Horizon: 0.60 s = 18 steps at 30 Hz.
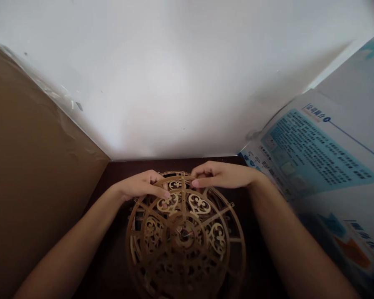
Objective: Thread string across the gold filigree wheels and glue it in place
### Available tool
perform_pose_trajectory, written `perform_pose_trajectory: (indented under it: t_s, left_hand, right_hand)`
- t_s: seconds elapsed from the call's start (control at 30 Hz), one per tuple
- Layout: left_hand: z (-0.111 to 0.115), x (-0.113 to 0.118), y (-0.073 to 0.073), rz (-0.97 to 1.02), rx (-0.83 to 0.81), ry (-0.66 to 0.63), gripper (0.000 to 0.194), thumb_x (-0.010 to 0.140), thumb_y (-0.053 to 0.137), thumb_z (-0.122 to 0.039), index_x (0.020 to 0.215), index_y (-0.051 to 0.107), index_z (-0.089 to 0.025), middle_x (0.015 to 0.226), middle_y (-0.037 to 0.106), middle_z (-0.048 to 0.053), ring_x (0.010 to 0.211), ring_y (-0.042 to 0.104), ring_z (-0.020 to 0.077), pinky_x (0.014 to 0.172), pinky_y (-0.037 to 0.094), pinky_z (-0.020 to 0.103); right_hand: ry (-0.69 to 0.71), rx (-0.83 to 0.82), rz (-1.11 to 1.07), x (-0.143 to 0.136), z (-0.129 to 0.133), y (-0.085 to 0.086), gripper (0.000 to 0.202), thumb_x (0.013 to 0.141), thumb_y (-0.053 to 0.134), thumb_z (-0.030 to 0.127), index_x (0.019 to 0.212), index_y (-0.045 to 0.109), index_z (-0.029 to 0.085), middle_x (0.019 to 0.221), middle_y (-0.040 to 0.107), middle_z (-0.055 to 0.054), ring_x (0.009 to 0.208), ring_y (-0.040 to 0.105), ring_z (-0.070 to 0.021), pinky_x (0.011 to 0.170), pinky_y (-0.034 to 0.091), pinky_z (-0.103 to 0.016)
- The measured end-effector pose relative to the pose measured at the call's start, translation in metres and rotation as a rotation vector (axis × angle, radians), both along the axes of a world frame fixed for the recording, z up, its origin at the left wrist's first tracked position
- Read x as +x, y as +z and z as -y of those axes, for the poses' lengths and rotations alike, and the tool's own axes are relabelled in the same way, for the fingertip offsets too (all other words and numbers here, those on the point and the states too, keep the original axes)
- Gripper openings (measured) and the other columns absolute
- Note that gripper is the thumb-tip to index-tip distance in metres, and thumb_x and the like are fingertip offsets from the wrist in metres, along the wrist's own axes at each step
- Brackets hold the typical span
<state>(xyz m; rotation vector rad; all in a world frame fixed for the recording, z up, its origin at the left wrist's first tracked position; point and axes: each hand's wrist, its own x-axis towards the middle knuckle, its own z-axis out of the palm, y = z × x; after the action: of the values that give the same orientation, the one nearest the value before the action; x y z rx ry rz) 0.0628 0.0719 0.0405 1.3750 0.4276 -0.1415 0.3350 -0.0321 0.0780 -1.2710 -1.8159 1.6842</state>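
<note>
A round, brown openwork frame (229, 239) with rings, spokes and several layers stands in the lower middle of the head view. Pale scroll-shaped ornaments (199, 204) sit between its spokes, and thin coloured wires (184, 234) show at its hub. My left hand (145, 185) grips the upper left of the frame, its thumb over a pale scroll and its other fingers partly hidden behind the rings. At the top right of the rim, my right hand (220, 174) is closed with curled fingers and the thumb on the frame. The frame's lower part is in shadow.
The frame rests over a dark tabletop (112, 249). A white panel (174, 83) rises behind it. Brown cardboard (34, 166) walls the left side, and a printed board (324, 153) with blue text blocks walls the right.
</note>
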Motion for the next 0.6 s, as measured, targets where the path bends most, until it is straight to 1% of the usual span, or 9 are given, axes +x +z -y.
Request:
perform_pose_trajectory:
  t_s: [0.07,0.13,0.27,0.3,0.37,0.47,0.53,0.6]
  left_hand:
    - [0.000,0.000,-0.003,-0.010,-0.035,0.036,0.027,0.078,0.092,-0.042,0.080,0.080,-0.017,0.076,0.078,0.004,0.065,0.069,0.0137,0.068,0.056,0.027]
    - [0.001,0.001,-0.003,-0.023,-0.020,0.028,0.028,0.077,0.093,-0.042,0.081,0.080,-0.017,0.077,0.078,0.003,0.066,0.068,0.0135,0.069,0.055,0.027]
    - [0.006,0.003,0.002,-0.007,0.119,-0.097,0.031,0.080,0.091,-0.046,0.088,0.081,-0.017,0.080,0.076,0.002,0.069,0.064,0.0123,0.068,0.050,0.025]
    - [0.008,0.004,0.003,-0.001,0.137,-0.104,0.034,0.082,0.090,-0.048,0.092,0.081,-0.017,0.083,0.077,0.003,0.070,0.064,0.0124,0.067,0.049,0.025]
    - [0.012,0.006,0.002,0.008,0.125,-0.073,0.041,0.090,0.081,-0.058,0.099,0.081,-0.018,0.089,0.079,0.005,0.071,0.066,0.0130,0.067,0.051,0.025]
    - [0.014,0.008,-0.003,0.027,0.033,-0.024,0.053,0.098,0.067,-0.067,0.102,0.081,-0.016,0.094,0.083,0.011,0.069,0.072,0.0154,0.069,0.056,0.029]
    - [0.013,0.007,-0.005,0.031,-0.014,0.002,0.052,0.098,0.068,-0.065,0.101,0.082,-0.015,0.093,0.084,0.012,0.070,0.075,0.0167,0.070,0.058,0.030]
    - [0.010,0.006,-0.006,0.034,0.009,0.024,0.047,0.096,0.072,-0.061,0.099,0.083,-0.015,0.091,0.084,0.012,0.073,0.077,0.0160,0.071,0.058,0.027]
  right_hand:
    - [-0.040,0.010,0.016,0.008,0.001,0.000,0.037,0.098,0.074,0.051,0.098,0.075,0.014,0.092,0.074,-0.005,0.082,0.067,-0.0140,0.078,0.053,-0.028]
    - [-0.066,0.013,0.003,0.009,0.000,-0.001,0.037,0.095,0.077,0.051,0.096,0.076,0.015,0.090,0.075,-0.004,0.082,0.068,-0.0142,0.077,0.054,-0.027]
    - [-0.032,-0.045,-0.058,-0.007,-0.002,-0.008,0.040,0.094,0.076,0.054,0.091,0.077,0.015,0.078,0.072,-0.003,0.070,0.068,-0.0143,0.066,0.057,-0.027]
    - [-0.019,-0.052,-0.072,-0.012,-0.003,-0.010,0.038,0.094,0.076,0.053,0.090,0.077,0.015,0.077,0.071,-0.002,0.067,0.067,-0.0133,0.064,0.056,-0.025]
    - [0.013,-0.059,-0.094,-0.022,-0.005,-0.013,0.036,0.094,0.076,0.051,0.091,0.077,0.015,0.078,0.071,-0.001,0.063,0.065,-0.0113,0.061,0.055,-0.024]
    - [0.066,-0.069,-0.116,-0.025,-0.006,-0.016,0.037,0.097,0.074,0.051,0.102,0.078,0.015,0.089,0.073,-0.003,0.066,0.066,-0.0110,0.066,0.057,-0.025]
    - [0.096,-0.079,-0.116,-0.019,-0.005,-0.016,0.038,0.099,0.071,0.052,0.108,0.077,0.015,0.095,0.076,-0.005,0.070,0.068,-0.0118,0.073,0.058,-0.028]
    - [0.132,-0.092,-0.098,-0.010,-0.004,-0.015,0.038,0.101,0.069,0.050,0.108,0.076,0.014,0.093,0.077,-0.006,0.074,0.071,-0.0134,0.078,0.058,-0.029]
